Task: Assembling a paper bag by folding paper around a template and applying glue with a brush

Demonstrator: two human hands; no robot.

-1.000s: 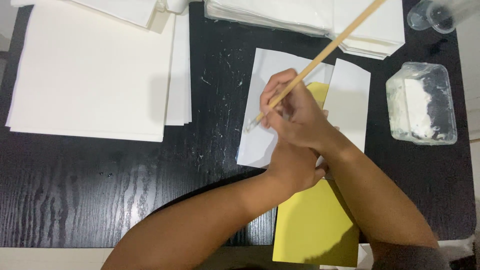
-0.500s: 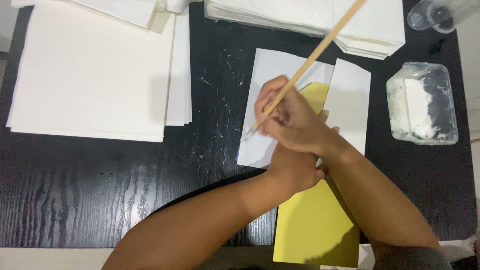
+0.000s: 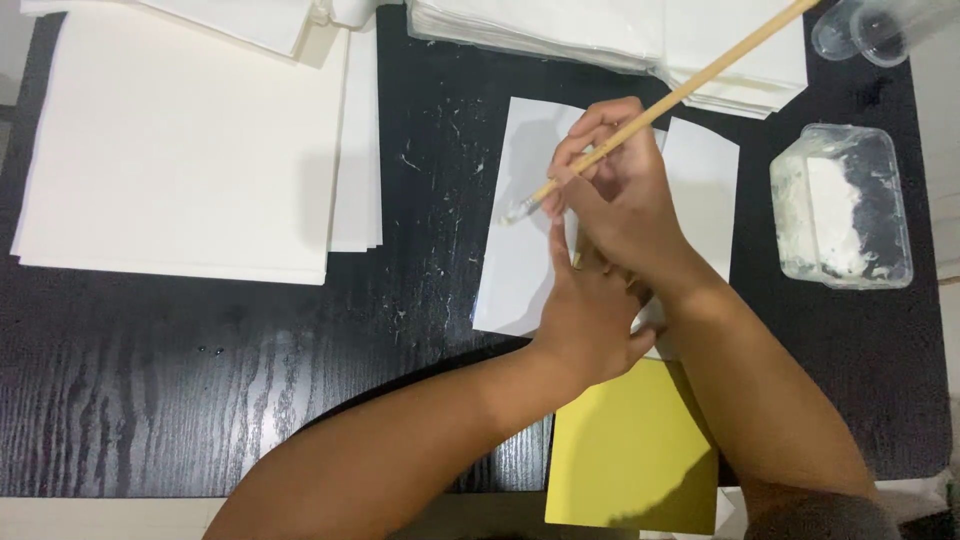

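Note:
My right hand (image 3: 620,195) grips a long wooden-handled brush (image 3: 690,90) whose white-tipped bristles touch the left flap of a white paper piece (image 3: 515,260) on the black table (image 3: 200,380). My left hand (image 3: 590,310) lies flat below it and presses the paper down, one finger pointing up toward the brush. A yellow sheet (image 3: 630,450) runs from under both hands to the table's near edge. The paper's right flap (image 3: 705,190) shows beside my right wrist.
A clear plastic tub of white paste (image 3: 840,205) stands at the right. Stacks of white sheets lie at the left (image 3: 180,150) and along the back (image 3: 600,30). A clear cup (image 3: 865,25) sits at the far right corner. Dried white flecks dot the table.
The brush tip has slid a little left and up across the paper's left flap, the right hand moving with it. My left hand keeps its place on the paper.

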